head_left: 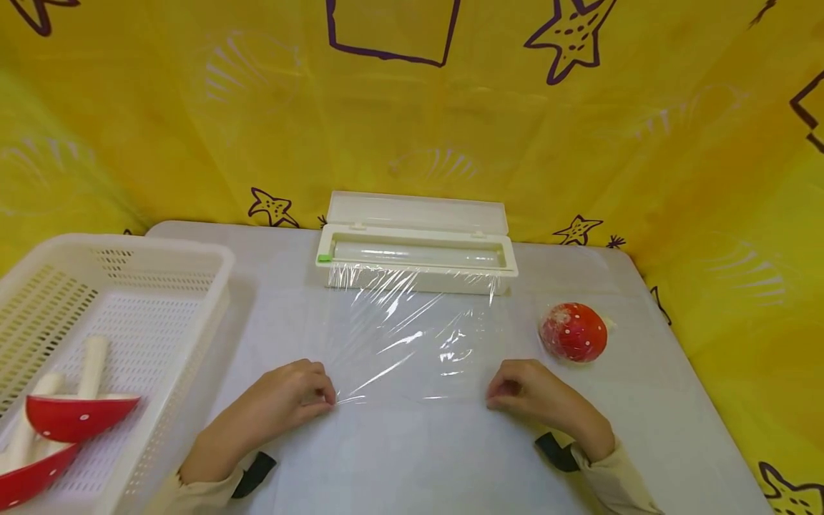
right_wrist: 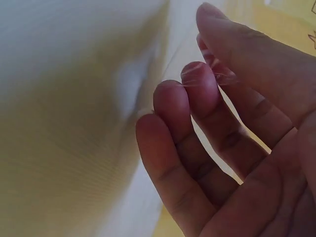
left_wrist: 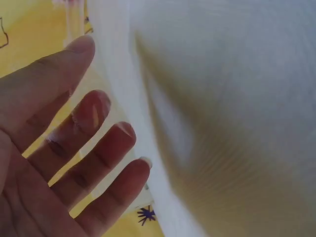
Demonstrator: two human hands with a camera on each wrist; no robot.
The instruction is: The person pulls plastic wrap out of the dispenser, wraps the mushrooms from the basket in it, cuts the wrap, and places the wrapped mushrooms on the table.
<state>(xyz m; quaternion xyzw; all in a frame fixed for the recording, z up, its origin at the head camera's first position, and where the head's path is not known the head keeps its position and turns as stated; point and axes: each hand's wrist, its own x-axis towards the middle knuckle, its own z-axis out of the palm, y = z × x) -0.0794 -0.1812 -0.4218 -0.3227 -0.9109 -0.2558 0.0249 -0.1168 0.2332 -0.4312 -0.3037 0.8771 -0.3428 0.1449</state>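
A sheet of clear cling film (head_left: 412,343) stretches toward me over the table from a roll (head_left: 412,254) in a white dispenser box (head_left: 418,281). At the near left corner of the film, my left hand (head_left: 292,393) pinches its edge between thumb and index finger. My right hand (head_left: 537,397) pinches the near right corner the same way. In the left wrist view, the other fingers (left_wrist: 106,158) of that hand are spread and loosely bent. Wrinkled film crosses the fingertips (right_wrist: 197,81) in the right wrist view.
The dispenser's hinged lid (head_left: 418,212) stands raised at the back. Right of the film lies a red, white-dotted dome (head_left: 573,332) wrapped in film. A white basket (head_left: 193,336) on the left holds red dotted scoops (head_left: 80,418) with white handles. Yellow patterned cloth (head_left: 412,107) hangs behind.
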